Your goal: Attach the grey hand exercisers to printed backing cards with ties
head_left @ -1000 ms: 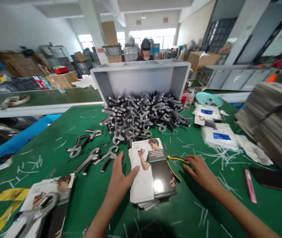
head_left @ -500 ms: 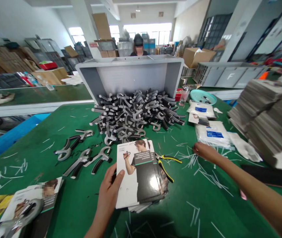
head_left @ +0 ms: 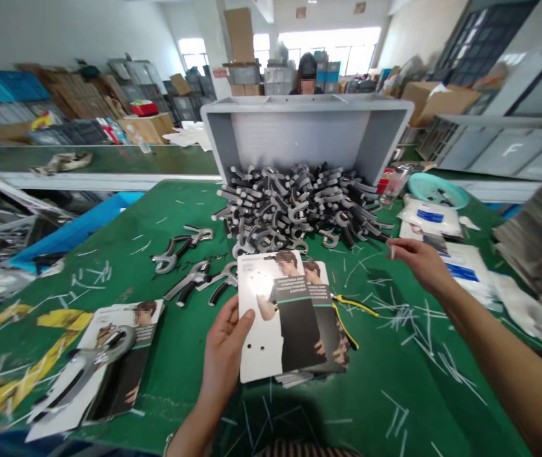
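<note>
My left hand [head_left: 226, 339] is closed on the left edge of a printed backing card [head_left: 264, 317], thumb on its face. Two punched holes show low on the card, which overlaps a stack of like cards [head_left: 325, 311]. Out to the right, my right hand [head_left: 416, 260] is raised above the table in a pinch; a thin white cable tie [head_left: 363, 261] seems to trail from its fingertips. Yellow-handled pliers [head_left: 354, 304] lie just right of the cards. Several hand grip strengtheners [head_left: 190, 279] lie left of and behind them.
A grey crate [head_left: 299, 136] on its side spills a heap of grip strengtheners [head_left: 294, 206]. Cut white strips litter the green table [head_left: 166, 355]. At right are plastic bags [head_left: 466, 270] and a turquoise dish [head_left: 461, 197]. Another card with a grip strengthener [head_left: 104, 355] lies left. A person sits behind the crate.
My right hand has left the pile of white strips and risen, fingers now pinched. The left hand has shifted the top card leftward off the stack, baring the card beneath. The view has turned left.
</note>
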A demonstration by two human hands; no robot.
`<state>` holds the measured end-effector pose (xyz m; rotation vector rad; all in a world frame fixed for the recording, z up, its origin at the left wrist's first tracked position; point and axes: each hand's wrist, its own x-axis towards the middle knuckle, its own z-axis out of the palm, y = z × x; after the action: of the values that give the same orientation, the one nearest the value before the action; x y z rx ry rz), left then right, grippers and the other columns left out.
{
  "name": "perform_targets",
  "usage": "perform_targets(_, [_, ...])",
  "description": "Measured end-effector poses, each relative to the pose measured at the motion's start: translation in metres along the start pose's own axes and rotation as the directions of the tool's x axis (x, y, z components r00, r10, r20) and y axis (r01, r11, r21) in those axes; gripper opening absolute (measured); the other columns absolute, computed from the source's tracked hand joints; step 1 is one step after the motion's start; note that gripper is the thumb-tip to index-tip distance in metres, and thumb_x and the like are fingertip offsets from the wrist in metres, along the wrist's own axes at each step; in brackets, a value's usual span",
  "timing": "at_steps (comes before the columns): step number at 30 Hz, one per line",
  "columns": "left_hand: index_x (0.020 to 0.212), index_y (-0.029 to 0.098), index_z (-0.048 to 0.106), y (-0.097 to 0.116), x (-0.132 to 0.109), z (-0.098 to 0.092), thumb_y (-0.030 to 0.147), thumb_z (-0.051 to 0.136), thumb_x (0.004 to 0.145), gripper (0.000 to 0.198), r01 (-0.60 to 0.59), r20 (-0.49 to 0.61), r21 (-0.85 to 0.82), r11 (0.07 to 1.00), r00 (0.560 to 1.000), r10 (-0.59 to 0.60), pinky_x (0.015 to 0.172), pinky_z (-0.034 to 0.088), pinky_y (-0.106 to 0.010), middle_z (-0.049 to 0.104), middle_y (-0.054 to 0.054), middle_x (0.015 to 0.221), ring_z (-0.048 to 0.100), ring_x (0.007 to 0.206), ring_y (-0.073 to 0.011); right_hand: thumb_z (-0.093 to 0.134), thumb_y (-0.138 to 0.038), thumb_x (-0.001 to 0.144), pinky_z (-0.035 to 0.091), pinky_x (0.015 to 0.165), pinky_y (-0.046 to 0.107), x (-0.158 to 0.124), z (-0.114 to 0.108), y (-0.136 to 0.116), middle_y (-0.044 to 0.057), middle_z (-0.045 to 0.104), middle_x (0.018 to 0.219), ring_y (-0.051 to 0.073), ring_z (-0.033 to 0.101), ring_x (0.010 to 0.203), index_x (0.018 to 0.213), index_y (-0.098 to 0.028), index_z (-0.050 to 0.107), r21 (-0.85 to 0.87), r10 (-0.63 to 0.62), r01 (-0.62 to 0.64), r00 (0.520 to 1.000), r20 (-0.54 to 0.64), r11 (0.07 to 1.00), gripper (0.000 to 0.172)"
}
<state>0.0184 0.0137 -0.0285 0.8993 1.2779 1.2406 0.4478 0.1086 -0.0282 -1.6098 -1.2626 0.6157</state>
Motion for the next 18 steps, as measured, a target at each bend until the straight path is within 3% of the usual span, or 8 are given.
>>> perform_targets(2, [0.127,0.019,0.060,0.008,0.000,-0.001,0.039,0.075,0.078,0.055,0.070,0.056,-0.154,0.986,0.996,-0.062,0.066,0.052,-0.028,0.073,-0.009,0.109,0.070,0.079,-0.0213,0.071,-0.038,0.082,0.050,0.064,0.031,-0.002,0.013,-0.011,0.009,0.071,0.086,0.014,0.064,0.063,0.092,-0.015,0.074,0.121,0.007,0.003,0.996,-0.083,0.993,0.025])
perform_targets(6, [0.119,0.016,0.065,0.012,0.007,-0.009,0.034,0.078,0.075,0.049,0.080,0.054,-0.248,0.965,0.996,-0.068,0.065,0.051,-0.025,0.075,-0.009,0.105,0.071,0.076,-0.0194,0.071,-0.035,0.084,0.051,0.061,0.027,-0.013,0.047,-0.055,0.007,0.069,0.093,0.009,0.059,0.063,0.085,-0.017,0.071,0.334,0.005,0.049,0.987,-0.161,0.941,0.018])
perform_targets(8, [0.119,0.016,0.064,0.011,0.009,-0.016,0.033,0.078,0.075,0.049,0.072,0.027,-0.259,0.963,0.997,-0.067,0.065,0.051,-0.025,0.075,-0.009,0.103,0.070,0.074,-0.0187,0.071,-0.035,0.085,0.054,0.064,0.027,-0.030,0.073,-0.088,0.007,0.069,0.098,0.010,0.063,0.070,0.085,-0.018,0.070,0.418,-0.030,0.058,0.997,-0.073,0.907,0.017])
perform_targets(10, [0.118,0.017,0.065,0.009,0.009,-0.023,0.032,0.079,0.074,0.048,0.060,-0.006,-0.266,0.962,0.998,-0.064,0.065,0.051,-0.026,0.075,-0.008,0.103,0.070,0.072,-0.0176,0.070,-0.033,0.087,0.058,0.067,0.028,-0.056,0.107,-0.122,0.005,0.071,0.093,0.011,0.066,0.069,0.088,-0.018,0.068,0.489,-0.115,0.021,0.980,0.163,0.872,0.015])
perform_targets(11, [0.117,0.017,0.065,0.008,0.007,-0.027,0.032,0.078,0.074,0.048,0.050,-0.022,-0.268,0.962,0.998,-0.058,0.066,0.051,-0.026,0.075,-0.007,0.104,0.069,0.071,-0.0170,0.069,-0.034,0.088,0.059,0.065,0.029,-0.070,0.126,-0.137,0.003,0.072,0.085,0.012,0.068,0.068,0.091,-0.019,0.066,0.507,-0.173,-0.019,0.929,0.328,0.862,0.016])
perform_targets(13, [0.117,0.018,0.065,0.004,0.004,-0.035,0.031,0.078,0.075,0.045,0.030,-0.041,-0.271,0.962,0.998,-0.042,0.068,0.050,-0.025,0.074,-0.007,0.108,0.069,0.073,-0.0164,0.066,-0.037,0.091,0.059,0.059,0.028,-0.095,0.163,-0.156,0.002,0.073,0.079,0.013,0.069,0.061,0.090,-0.019,0.062,0.462,-0.230,-0.082,0.782,0.579,0.883,0.019])
perform_targets(15, [0.118,0.018,0.065,-0.001,0.001,-0.042,0.030,0.076,0.077,0.044,0.017,-0.046,-0.277,0.961,0.998,-0.032,0.070,0.050,-0.025,0.073,-0.008,0.112,0.069,0.076,-0.0162,0.063,-0.040,0.092,0.058,0.056,0.027,-0.111,0.195,-0.160,0.002,0.073,0.076,0.013,0.068,0.058,0.090,-0.019,0.059,0.411,-0.263,-0.068,0.670,0.694,0.909,0.022])
perform_targets(18, [0.119,0.017,0.064,-0.009,-0.001,-0.050,0.030,0.076,0.077,0.045,0.044,-0.052,-0.306,0.951,0.997,-0.063,0.069,0.049,-0.025,0.074,-0.007,0.109,0.069,0.076,-0.0167,0.059,-0.043,0.094,0.057,0.054,0.025,-0.119,0.222,-0.148,0.003,0.072,0.077,0.014,0.068,0.061,0.091,-0.017,0.060,0.367,-0.293,0.004,0.609,0.737,0.930,0.026])
